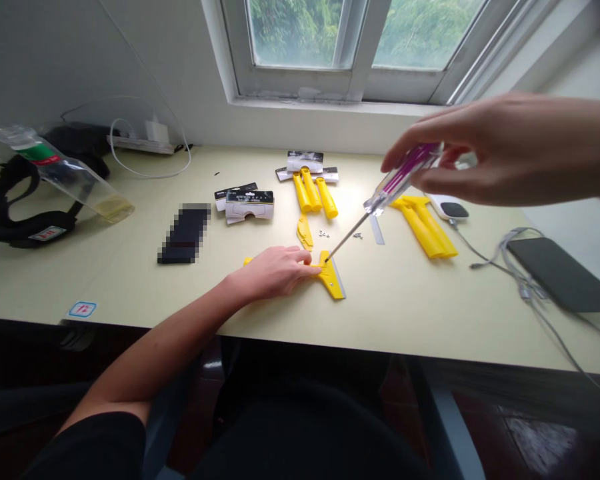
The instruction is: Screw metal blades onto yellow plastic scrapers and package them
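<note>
My left hand (277, 272) is closed round the handle of a yellow scraper (333, 283), which lies on the table with its blade edge facing right. In my right hand (485, 150) is a screwdriver (380, 199) with a clear and purple handle, held at a slant. Its tip meets the scraper head near the upper screw position; whether it sits in a screw is too small to tell. Just above the scraper lie a yellow head piece (305, 233), small screws and nuts (323, 233), more small screws (358, 235) and a loose blade (377, 231).
Yellow handles (307, 191) lie near white boxes (305, 161) at the back. Two yellow scrapers (425, 230) rest at right, beside cables (513, 257) and a dark flat pad (563, 273). Further left are more boxes (250, 205), a pixelated dark object (185, 233) and a tilted bottle (75, 177).
</note>
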Demonstrator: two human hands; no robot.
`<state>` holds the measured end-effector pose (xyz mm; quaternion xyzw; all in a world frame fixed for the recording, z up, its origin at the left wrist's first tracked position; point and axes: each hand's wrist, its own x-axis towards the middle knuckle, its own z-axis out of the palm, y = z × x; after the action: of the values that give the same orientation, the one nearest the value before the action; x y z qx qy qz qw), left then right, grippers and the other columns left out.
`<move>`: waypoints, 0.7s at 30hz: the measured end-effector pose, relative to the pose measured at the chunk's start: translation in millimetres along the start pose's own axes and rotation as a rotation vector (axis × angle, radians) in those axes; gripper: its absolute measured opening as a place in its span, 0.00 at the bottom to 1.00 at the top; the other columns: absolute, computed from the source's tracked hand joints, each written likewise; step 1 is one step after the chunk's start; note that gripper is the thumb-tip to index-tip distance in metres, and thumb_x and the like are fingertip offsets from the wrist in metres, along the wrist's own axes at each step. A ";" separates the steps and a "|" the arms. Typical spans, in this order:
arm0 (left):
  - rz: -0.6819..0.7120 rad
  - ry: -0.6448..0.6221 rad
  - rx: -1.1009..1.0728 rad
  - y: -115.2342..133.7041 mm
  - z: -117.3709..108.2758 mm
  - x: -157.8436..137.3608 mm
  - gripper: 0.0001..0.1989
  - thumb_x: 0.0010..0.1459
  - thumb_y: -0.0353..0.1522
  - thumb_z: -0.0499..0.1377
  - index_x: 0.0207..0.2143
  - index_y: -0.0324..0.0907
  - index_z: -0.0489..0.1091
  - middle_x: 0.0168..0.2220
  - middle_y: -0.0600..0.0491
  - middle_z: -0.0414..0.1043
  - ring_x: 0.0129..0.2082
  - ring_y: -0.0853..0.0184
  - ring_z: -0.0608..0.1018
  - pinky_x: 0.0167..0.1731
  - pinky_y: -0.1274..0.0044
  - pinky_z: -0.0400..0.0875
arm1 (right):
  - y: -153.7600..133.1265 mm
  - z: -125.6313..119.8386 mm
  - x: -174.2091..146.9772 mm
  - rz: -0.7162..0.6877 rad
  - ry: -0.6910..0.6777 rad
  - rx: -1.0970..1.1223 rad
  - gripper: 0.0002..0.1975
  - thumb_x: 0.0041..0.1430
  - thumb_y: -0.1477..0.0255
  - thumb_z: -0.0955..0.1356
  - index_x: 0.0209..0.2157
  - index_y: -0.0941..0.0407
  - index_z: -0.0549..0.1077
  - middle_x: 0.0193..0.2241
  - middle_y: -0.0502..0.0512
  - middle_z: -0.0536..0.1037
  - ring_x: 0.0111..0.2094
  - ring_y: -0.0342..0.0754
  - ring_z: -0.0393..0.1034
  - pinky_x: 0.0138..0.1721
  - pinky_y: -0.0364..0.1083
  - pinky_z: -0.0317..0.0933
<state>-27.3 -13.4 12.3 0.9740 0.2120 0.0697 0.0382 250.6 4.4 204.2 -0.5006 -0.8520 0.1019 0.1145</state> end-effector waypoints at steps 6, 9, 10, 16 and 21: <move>-0.020 -0.007 0.023 -0.5 -1.1 -0.6 0.20 0.63 0.27 0.53 0.54 0.53 0.70 0.41 0.51 0.73 0.37 0.66 0.74 0.34 0.77 0.66 | -2.1 9.8 -1.3 -0.154 0.144 -0.361 0.11 0.60 0.63 0.66 0.37 0.55 0.75 0.19 0.40 0.70 0.19 0.31 0.62 0.21 0.34 0.48; -0.025 0.002 0.014 -0.9 -0.7 -1.1 0.20 0.63 0.27 0.53 0.53 0.53 0.70 0.41 0.51 0.72 0.37 0.66 0.74 0.35 0.77 0.66 | -10.6 16.4 -5.2 -0.240 0.105 -0.151 0.21 0.54 0.68 0.72 0.50 0.53 0.70 0.35 0.43 0.77 0.29 0.34 0.71 0.23 0.32 0.55; -0.030 0.004 0.007 -1.0 -0.7 -1.3 0.20 0.63 0.27 0.53 0.53 0.53 0.70 0.41 0.51 0.72 0.37 0.66 0.74 0.35 0.77 0.66 | -12.8 18.4 -5.6 -0.227 0.117 -0.089 0.19 0.55 0.68 0.70 0.49 0.54 0.71 0.35 0.44 0.77 0.30 0.35 0.72 0.24 0.32 0.58; -0.047 0.007 0.001 -1.7 -1.1 -1.2 0.19 0.63 0.28 0.53 0.53 0.53 0.71 0.40 0.51 0.72 0.37 0.66 0.74 0.33 0.77 0.65 | -11.1 19.0 -1.3 -0.096 0.236 -0.045 0.13 0.59 0.62 0.69 0.27 0.56 0.72 0.21 0.44 0.74 0.30 0.41 0.76 0.26 0.35 0.63; -0.036 -0.008 0.030 -1.7 -2.5 -0.5 0.19 0.63 0.27 0.53 0.52 0.52 0.71 0.40 0.51 0.73 0.36 0.66 0.74 0.32 0.77 0.64 | -10.7 11.3 -2.2 -0.026 0.072 0.105 0.12 0.53 0.68 0.74 0.41 0.53 0.76 0.32 0.47 0.80 0.33 0.43 0.76 0.27 0.38 0.67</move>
<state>-28.8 -12.0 14.6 0.9708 0.2303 0.0617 0.0256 239.4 -3.3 196.3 -0.4861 -0.8473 0.1267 0.1725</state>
